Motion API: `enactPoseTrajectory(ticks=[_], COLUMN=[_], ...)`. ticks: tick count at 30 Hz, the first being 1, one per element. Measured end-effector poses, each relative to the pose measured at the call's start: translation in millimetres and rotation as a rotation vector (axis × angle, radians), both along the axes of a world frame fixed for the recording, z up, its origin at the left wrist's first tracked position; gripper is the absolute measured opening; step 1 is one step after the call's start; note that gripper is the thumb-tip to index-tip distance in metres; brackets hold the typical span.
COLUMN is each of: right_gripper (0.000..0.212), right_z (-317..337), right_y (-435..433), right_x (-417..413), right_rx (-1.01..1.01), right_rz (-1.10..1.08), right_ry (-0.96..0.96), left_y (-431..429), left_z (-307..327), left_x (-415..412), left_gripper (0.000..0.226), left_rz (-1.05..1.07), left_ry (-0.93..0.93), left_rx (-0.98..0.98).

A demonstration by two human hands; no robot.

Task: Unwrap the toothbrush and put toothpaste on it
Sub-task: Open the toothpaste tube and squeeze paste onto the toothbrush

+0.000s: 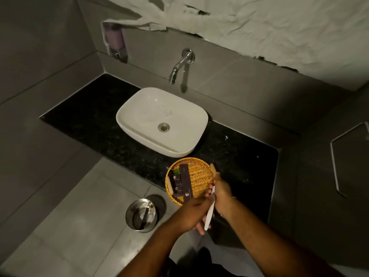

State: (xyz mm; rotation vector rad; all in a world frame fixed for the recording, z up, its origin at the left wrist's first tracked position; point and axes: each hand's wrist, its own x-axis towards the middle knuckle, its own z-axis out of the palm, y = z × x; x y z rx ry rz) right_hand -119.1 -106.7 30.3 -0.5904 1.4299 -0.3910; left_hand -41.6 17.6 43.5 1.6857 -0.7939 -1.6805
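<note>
Slim white toothbrush point(209, 213) (smooth plastic) between both hands

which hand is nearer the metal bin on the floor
Left. The left hand is just right of the metal bin, holding the white toothbrush with the right hand, which is farther right by the wicker basket.

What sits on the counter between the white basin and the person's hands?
In the head view, a round wicker tray holding dark packets lies between the basin and both hands, left and right.
</note>
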Motion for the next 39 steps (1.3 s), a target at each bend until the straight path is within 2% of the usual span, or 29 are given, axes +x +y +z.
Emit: enactPoseTrajectory(ticks=[2,5,8,13,15,20,22,25,30,32,34,39], right_gripper=[0.049,0.036,0.052,0.04,0.035,0.047,0.061,0.066,0.049,0.042,0.035,0.028], right_z=[3,7,2,-4,-18,-43,-47,-51,-58,-64,-68,-81], right_y=[-3,-6,-12,-27,-33,-38,-41,-44,-49,-48,-48,-53], right_x=[3,7,8,-8,-19,-26,-24,-18,-5,-2,1,5], right_rx=[-0.028,-0.037,0.051,0.154,0.235,0.26,0.253,0.252,0.275,0.293,0.273,0.184], right_rz=[-0.026,-0.015,-0.001,0.004,-0.023,0.075,0.112,0.119,0.035,0.016,0.056,0.034], right_ry=[-0.022,-0.033,-0.048,-0.185,-0.16,-0.102,-0.129,-0.151,-0.077,-0.05,0.007,0.105], left_y=[-2,-4,-8,-8,-8,-25,-34,-47,-71,-79,-84,-89], left_z=[3,4,6,-4,-13,-47,-57,-69,-77,-82,-86,-92], left_x=[-3,-3,3,10,12,20,22,24,26,24,22,15], left_gripper=[0.065,0.05,0.033,0.033,0.035,0.042,0.04,0.033,0.025,0.034,0.032,0.038], left_rz=[-0.012,0.026,0.007,0.128,0.191,0.44,0.436,0.396,0.573,0.625,0.677,0.646], left_ry=[-0.071,-0.117,-0.118,-0.11,-0.165,-0.168,-0.227,-0.268,-0.141,-0.106,-0.119,-0.224], left_rx=[-0.018,-0.045,-0.007,0.129,0.144,0.204,0.224,0.236,0.235,0.235,0.264,0.294])
